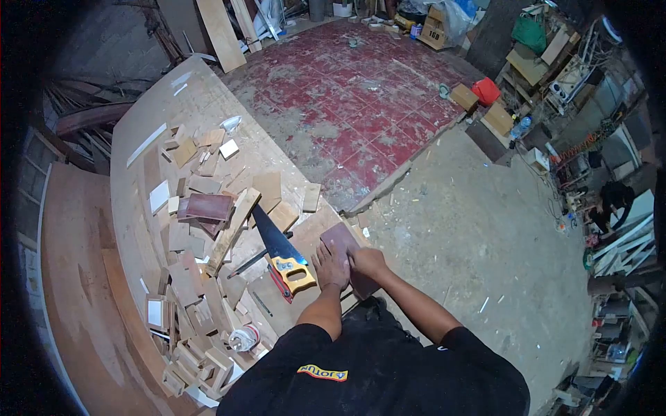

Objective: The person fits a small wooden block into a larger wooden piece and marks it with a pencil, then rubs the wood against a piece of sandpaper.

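A reddish-brown wooden board (338,236) lies at the workbench's near right edge, in front of my body. My left hand (333,267) rests flat on its left side, fingers stretched forward and slightly apart. At the board's right side my right hand (368,264) is closed, knuckles up; what its fingers grip is hidden beneath them. Just left of my left hand is a handsaw (281,246) with a yellow-and-black handle, its dark blade pointing away. A red-handled tool (279,283) lies partly under the saw handle.
Wood offcuts (187,270) cover much of the workbench (208,97). A long wood strip (232,232) lies beside the saw, and a white can (244,338) stands near my left elbow. Concrete floor (444,215) lies to the right. Another person (612,206) is at the far right.
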The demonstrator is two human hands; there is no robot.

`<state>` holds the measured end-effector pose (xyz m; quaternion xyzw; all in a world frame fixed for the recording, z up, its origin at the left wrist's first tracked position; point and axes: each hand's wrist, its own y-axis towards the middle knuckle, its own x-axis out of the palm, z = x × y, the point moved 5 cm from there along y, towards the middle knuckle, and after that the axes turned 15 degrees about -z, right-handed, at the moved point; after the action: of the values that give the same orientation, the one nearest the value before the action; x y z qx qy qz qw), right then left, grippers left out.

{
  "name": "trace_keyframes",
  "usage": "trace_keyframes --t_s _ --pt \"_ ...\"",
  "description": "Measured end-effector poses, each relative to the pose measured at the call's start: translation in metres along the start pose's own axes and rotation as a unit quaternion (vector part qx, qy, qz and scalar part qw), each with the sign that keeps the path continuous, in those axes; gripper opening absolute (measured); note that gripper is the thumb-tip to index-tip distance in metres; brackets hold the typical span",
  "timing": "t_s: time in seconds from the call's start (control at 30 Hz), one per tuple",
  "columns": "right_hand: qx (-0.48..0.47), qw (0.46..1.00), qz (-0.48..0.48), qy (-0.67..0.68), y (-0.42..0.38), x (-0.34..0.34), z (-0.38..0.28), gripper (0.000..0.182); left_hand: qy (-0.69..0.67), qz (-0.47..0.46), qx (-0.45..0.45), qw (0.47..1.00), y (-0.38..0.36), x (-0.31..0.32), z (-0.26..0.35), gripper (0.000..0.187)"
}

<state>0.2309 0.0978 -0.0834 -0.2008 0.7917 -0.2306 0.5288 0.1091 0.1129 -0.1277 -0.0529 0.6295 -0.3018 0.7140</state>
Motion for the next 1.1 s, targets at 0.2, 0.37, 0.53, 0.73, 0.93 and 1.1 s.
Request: trace_keyframes --t_s 0.2,0.37,0.53,0.73,0.93,1.1 --pt "0.027 0.999 0.041 0.022 0.012 0.022 0.007 0.037 -0.011 0.001 0.002 1.0 -0.002 -0.003 0.0 0.077" --pt "0.029 0.993 -0.098 -0.05 -0.015 0.028 0.011 0.038 -0.003 0.002 0.005 1.0 -0.002 0.002 0.0 0.078" --pt "-0.052 0.995 -0.075 0.032 -0.021 -0.003 0.01 0.04 -0.015 0.008 0.007 1.0 0.001 0.002 -0.001 0.079" --pt "-0.272 0.73 0.129 0.614 -0.067 -0.072 -0.012 0.057 0.003 0.013 0.013 1.0 -0.001 0.0 -0.001 0.081" --pt "-0.292 0.767 0.212 0.53 -0.088 -0.09 -0.021 0.065 0.006 0.014 0.009 1.0 -0.001 -0.001 -0.001 0.081" --pt "-0.311 0.753 0.245 0.526 -0.089 -0.088 -0.022 0.063 0.005 0.011 0.01 1.0 -0.002 0.0 -0.001 0.081"
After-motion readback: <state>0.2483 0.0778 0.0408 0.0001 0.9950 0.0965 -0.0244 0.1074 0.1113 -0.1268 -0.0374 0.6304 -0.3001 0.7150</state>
